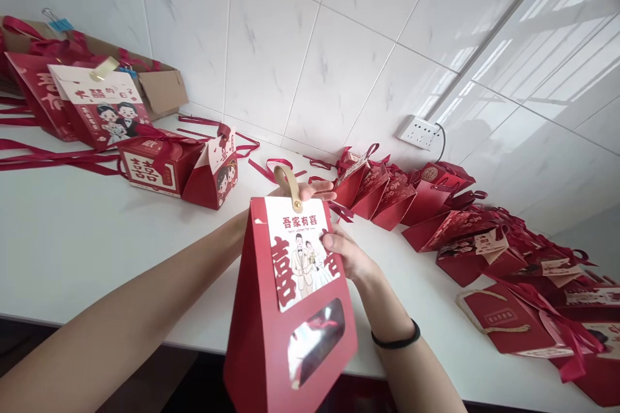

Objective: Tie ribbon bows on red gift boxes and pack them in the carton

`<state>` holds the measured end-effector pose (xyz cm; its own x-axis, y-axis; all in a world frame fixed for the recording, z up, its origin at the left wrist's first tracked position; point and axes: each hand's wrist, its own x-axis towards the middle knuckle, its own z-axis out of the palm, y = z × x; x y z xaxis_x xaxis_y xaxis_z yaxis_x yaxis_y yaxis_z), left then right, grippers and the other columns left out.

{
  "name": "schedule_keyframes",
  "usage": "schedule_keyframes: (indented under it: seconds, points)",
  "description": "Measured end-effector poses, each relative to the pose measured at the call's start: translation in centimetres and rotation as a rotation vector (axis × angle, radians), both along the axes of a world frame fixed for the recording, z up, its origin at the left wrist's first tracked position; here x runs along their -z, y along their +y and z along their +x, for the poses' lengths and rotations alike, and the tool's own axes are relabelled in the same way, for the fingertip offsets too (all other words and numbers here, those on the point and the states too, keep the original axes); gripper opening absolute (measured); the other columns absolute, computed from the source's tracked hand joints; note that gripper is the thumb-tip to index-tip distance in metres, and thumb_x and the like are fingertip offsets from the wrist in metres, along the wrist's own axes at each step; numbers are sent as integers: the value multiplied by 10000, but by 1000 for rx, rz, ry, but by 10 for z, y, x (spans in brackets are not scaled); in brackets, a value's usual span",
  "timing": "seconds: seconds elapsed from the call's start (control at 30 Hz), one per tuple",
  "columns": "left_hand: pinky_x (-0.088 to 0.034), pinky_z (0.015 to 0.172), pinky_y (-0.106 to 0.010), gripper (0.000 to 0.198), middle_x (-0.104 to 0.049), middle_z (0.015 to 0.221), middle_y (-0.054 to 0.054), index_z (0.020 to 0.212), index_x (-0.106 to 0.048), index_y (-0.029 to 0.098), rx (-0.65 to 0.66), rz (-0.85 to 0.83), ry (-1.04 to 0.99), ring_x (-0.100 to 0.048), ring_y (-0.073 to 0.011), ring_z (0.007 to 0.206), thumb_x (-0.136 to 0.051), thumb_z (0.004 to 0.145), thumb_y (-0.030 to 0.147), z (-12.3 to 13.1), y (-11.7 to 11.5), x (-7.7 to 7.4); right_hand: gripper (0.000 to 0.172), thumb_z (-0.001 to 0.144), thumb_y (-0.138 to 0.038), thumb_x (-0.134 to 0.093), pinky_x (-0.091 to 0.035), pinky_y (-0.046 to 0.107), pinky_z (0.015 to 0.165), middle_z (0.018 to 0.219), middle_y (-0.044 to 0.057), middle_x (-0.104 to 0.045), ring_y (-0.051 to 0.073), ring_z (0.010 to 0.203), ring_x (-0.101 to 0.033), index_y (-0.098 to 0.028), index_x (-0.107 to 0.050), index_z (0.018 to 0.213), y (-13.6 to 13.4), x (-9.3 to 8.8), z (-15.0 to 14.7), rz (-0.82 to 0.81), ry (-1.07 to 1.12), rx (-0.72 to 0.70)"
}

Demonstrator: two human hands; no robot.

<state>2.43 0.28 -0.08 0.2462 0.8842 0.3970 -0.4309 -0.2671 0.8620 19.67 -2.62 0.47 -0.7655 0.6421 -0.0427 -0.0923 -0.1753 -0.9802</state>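
- We hold a red gift box (285, 310) upright at lower centre, above the white counter (72, 239).
- Our left hand (310, 190) grips its top from behind, fingers curled.
- Our right hand (346, 251) pinches the flap's right edge.

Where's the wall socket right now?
In the head view the wall socket sits low on the tiled wall, right of centre, just above the row of red gift boxes along the back of the white table.
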Motion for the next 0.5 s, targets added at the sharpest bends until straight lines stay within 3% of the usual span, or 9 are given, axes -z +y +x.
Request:
schedule_keyframes:
  seconds: [0.17, 0.33, 0.5]
  points:
    - [-464, 780, -408, 354, -607, 1000, -51, 655, -538, 217, 217, -98, -83, -510, -307, 1116, -717, 539, 500, -6, -10, -11, 245, 624, -415, -732, -490, 250, 540, 635, 0, -656, 135, 526, -590, -199, -674, 723, -12, -12, 5, 36, 35, 213]
    - [-443, 781, -412, 434, -619, 1095, -57, 631, -527, 191, 116, -204, -169, -547, -300, 1048, -570, 641, 623, -12, -22, -30, 225, 623, -410, -714, -468, 245, 494, 625, -1, -625, 130, 523, -556, -197, -662, 673, -6, -17, 11, 213, -5, 247]
    - [-456, 782, -414, 470, -627, 1000, -85, 843, -585, 217, 155, -165, -143, -576, -287, 994, -613, 610, 624, -10, -24, -31, 211, 652, -387, -700, -445, 234, 480, 631, 1, -607, 126, 543, -534, -188, -637, 624, 3, -18, 16, 435, -45, 287]
